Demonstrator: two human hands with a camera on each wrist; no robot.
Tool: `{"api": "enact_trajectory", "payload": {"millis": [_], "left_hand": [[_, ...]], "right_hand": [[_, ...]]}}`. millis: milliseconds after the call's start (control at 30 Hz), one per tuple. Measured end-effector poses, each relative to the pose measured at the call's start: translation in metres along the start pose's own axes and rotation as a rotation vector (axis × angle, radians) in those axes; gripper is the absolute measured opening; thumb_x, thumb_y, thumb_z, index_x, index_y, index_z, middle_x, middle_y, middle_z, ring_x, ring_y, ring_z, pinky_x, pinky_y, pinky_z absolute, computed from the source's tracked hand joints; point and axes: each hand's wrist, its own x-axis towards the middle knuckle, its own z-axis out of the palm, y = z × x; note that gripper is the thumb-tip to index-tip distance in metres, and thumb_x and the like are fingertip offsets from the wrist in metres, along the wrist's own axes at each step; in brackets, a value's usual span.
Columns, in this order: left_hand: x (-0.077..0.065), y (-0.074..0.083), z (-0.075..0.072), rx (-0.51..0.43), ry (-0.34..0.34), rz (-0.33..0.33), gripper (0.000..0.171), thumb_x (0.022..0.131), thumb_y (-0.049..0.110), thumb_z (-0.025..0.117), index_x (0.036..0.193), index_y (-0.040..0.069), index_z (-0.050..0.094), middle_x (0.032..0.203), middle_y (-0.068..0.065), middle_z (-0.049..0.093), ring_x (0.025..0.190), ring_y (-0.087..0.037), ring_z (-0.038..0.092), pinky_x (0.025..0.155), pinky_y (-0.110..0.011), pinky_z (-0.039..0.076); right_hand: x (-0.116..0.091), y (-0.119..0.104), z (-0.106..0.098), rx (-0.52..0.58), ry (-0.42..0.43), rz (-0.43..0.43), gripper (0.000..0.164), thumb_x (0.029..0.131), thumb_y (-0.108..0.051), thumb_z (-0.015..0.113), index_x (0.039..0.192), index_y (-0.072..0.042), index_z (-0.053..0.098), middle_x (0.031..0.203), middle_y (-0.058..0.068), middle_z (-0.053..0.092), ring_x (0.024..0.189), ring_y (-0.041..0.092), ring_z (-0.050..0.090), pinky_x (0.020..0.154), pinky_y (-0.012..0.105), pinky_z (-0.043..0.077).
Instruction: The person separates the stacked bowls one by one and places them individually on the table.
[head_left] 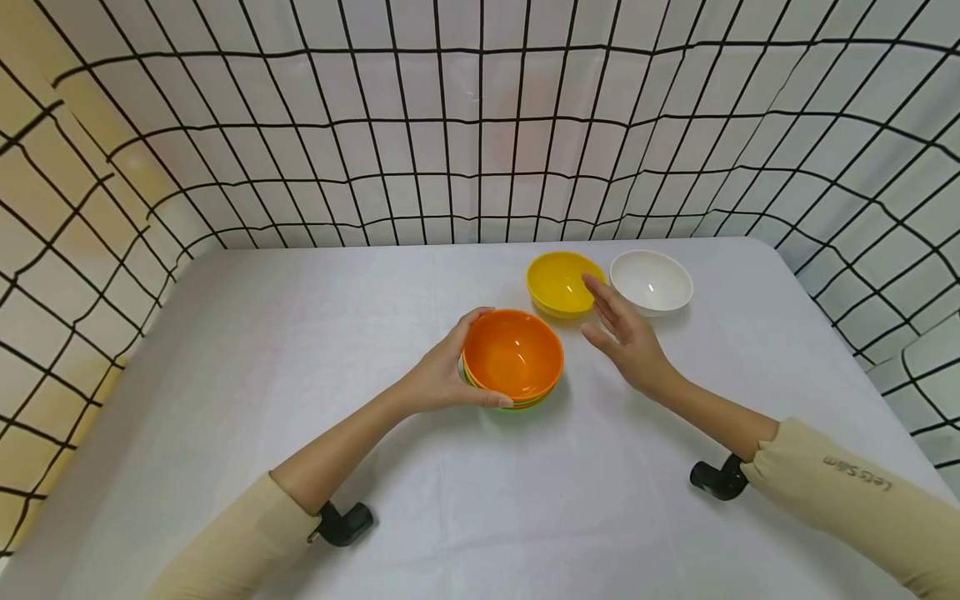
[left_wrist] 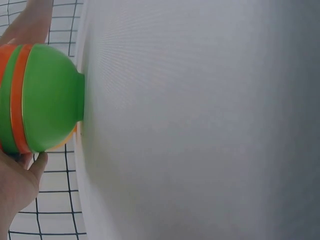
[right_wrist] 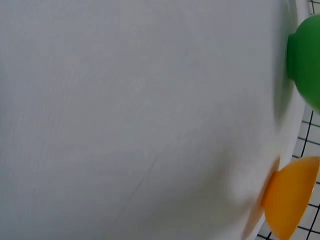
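Observation:
In the head view my left hand [head_left: 457, 375] grips a stack of nested bowls from the left, thumb along the near side and fingers at the far side. An orange bowl [head_left: 513, 354] tops the stack. The left wrist view shows green and orange bowls alternating, with a green bowl [left_wrist: 50, 97] lowest, its foot at the tabletop. My right hand [head_left: 628, 340] is raised to the right of the stack, holding nothing, its fingers extended. Its fingertips overlap the right rim of a yellow bowl [head_left: 558, 287] in the head view.
A white bowl [head_left: 652, 282] stands right of the yellow one, near the back edge of the table. White cloth [head_left: 300, 333] covers the table. Black grid netting [head_left: 480, 121] rises behind and along both sides.

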Motion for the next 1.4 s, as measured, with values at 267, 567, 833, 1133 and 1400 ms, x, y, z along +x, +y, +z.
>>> {"api": "enact_trajectory", "payload": {"millis": [267,567,833,1133,1400], "left_hand": [[0.0,0.0,0.001,0.003,0.005,0.009,0.103,0.061,0.038,0.085,0.142,0.028,0.021,0.136,0.011,0.038,0.122,-0.01,0.04,0.102,-0.042,0.038],[0.0,-0.002,0.001,0.003,-0.001,0.002,0.104,0.062,0.037,0.085,0.143,0.025,0.02,0.137,0.011,0.037,0.123,-0.011,0.04,0.103,-0.043,0.037],[-0.007,0.023,-0.003,-0.012,-0.027,-0.012,0.101,0.067,0.024,0.083,0.144,0.013,0.019,0.141,-0.001,0.036,0.126,-0.02,0.039,0.104,-0.046,0.035],[-0.008,0.022,-0.004,-0.015,-0.025,0.004,0.1,0.067,0.024,0.083,0.144,0.014,0.019,0.14,-0.002,0.038,0.125,-0.02,0.04,0.102,-0.045,0.037],[-0.002,-0.002,0.001,-0.001,-0.002,0.026,0.103,0.063,0.036,0.084,0.142,0.03,0.018,0.137,0.012,0.037,0.123,-0.01,0.039,0.1,-0.041,0.039]], "right_hand": [[-0.001,-0.008,0.019,0.07,-0.169,0.07,0.057,0.095,-0.011,0.049,0.145,-0.003,0.023,0.151,0.01,0.022,0.139,0.023,0.02,0.105,0.015,0.025],[0.006,-0.012,0.031,0.004,-0.229,0.064,0.067,0.091,-0.02,0.059,0.146,-0.012,0.023,0.151,0.004,0.026,0.138,0.019,0.025,0.109,0.036,0.025],[0.008,-0.01,0.036,-0.029,-0.246,0.049,0.07,0.088,-0.023,0.062,0.146,-0.01,0.025,0.149,0.008,0.029,0.135,0.023,0.03,0.108,0.042,0.028],[0.01,-0.006,0.037,-0.031,-0.297,0.024,0.093,0.072,-0.019,0.08,0.147,-0.015,0.024,0.15,0.004,0.028,0.134,0.022,0.032,0.104,0.04,0.035],[0.01,-0.002,0.041,-0.054,-0.294,-0.011,0.107,0.063,-0.024,0.086,0.147,-0.019,0.021,0.15,0.003,0.025,0.135,0.018,0.029,0.105,0.038,0.034]]}}
